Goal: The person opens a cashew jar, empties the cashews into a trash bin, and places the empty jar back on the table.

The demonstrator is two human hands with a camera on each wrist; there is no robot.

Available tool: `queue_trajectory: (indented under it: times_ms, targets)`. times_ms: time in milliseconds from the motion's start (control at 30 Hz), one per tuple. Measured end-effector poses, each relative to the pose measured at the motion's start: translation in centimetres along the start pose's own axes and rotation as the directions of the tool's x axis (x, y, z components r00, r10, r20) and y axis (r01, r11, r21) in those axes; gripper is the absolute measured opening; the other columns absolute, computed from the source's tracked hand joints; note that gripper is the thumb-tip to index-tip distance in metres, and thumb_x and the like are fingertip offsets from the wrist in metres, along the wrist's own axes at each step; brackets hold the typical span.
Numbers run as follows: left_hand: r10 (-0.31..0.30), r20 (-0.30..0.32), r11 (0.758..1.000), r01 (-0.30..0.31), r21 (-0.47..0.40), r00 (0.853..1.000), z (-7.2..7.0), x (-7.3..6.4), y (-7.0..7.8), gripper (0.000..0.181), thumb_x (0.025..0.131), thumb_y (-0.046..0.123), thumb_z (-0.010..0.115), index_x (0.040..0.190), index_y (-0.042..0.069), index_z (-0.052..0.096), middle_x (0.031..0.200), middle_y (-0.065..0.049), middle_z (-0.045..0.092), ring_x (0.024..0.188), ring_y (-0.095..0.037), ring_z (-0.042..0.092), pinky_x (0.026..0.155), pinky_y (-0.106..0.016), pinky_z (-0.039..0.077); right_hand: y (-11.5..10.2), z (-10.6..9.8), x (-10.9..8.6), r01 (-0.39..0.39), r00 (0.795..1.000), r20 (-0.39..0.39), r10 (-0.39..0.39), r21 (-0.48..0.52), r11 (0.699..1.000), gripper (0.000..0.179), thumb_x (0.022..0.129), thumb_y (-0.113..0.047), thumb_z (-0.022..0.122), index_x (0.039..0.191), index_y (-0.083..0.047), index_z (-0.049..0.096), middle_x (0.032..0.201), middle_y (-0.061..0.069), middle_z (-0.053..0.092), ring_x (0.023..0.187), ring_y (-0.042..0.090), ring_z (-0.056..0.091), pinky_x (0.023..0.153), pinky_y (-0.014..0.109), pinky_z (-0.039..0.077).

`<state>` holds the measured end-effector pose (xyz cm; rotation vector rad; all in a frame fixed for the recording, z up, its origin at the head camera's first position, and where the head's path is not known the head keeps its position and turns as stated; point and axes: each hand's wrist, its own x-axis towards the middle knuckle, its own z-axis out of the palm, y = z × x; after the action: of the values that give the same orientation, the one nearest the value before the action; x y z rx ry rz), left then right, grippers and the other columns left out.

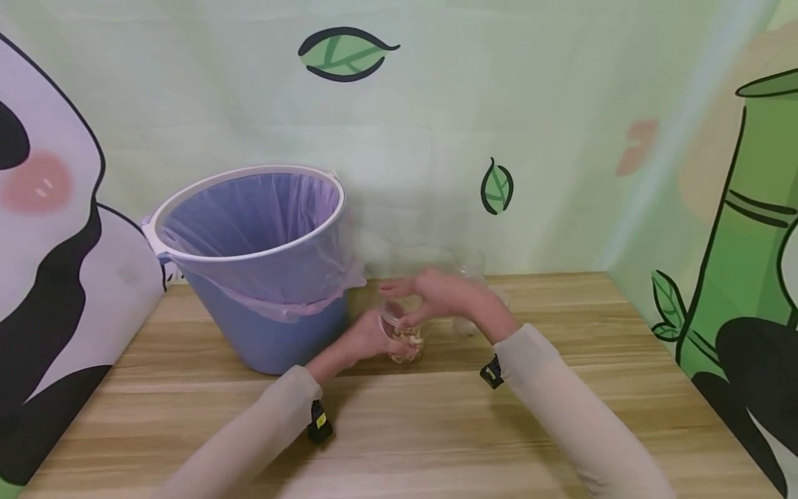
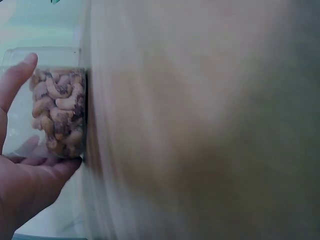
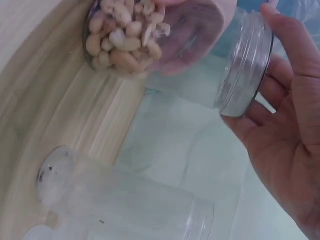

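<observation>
A clear plastic jar (image 3: 197,82) stands on the wooden table, its lower part filled with cashews (image 2: 60,107). My left hand (image 1: 364,336) grips the jar round its side, thumb on one face and fingers on the other. From above, my right hand (image 1: 445,298) reaches over the jar's top. In the right wrist view its thumb and fingers curl round the clear lid (image 3: 245,65) at the jar's mouth. The head view hides part of the jar behind both hands.
Left of the jar stands a blue bucket (image 1: 280,339) with a white rim and a pinkish bag liner. Behind my right hand are more clear jars (image 3: 125,200), near the back edge of the wooden table (image 1: 436,430). A printed cloth (image 1: 424,138) hangs behind.
</observation>
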<state>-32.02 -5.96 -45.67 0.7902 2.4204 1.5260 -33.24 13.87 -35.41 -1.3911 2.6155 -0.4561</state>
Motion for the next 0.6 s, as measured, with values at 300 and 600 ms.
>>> queue_trajectory:
  times_ms: [300,600]
  targets:
    - [-0.014,0.028,0.999,0.015,-0.039,0.999,0.2,-0.7,-0.1,0.057,0.071,0.011,0.094,0.117,0.006,0.061,0.111,-0.005,0.068,0.09,-0.014,0.066,0.077,-0.03,0.055,-0.4,1.2,-0.8,0.057,0.998,-0.037,-0.056,0.015,0.998,0.062,0.095,-0.038,0.072,0.149,-0.014,0.053,0.158,0.004,0.043,0.145,0.025,0.041,0.113,0.04,0.041]
    - [0.032,0.062,0.998,-0.029,-0.049,0.998,-0.2,-1.1,0.0,0.057,0.081,0.009,0.086,0.133,0.005,0.063,0.124,-0.009,0.07,0.099,-0.015,0.064,0.084,-0.03,0.053,-5.5,5.0,2.1,-0.455,0.834,-0.417,0.362,-0.149,0.878,0.066,0.103,-0.059,0.044,0.147,-0.01,0.051,0.141,0.02,0.056,0.124,0.044,0.054,0.1,0.057,0.047]
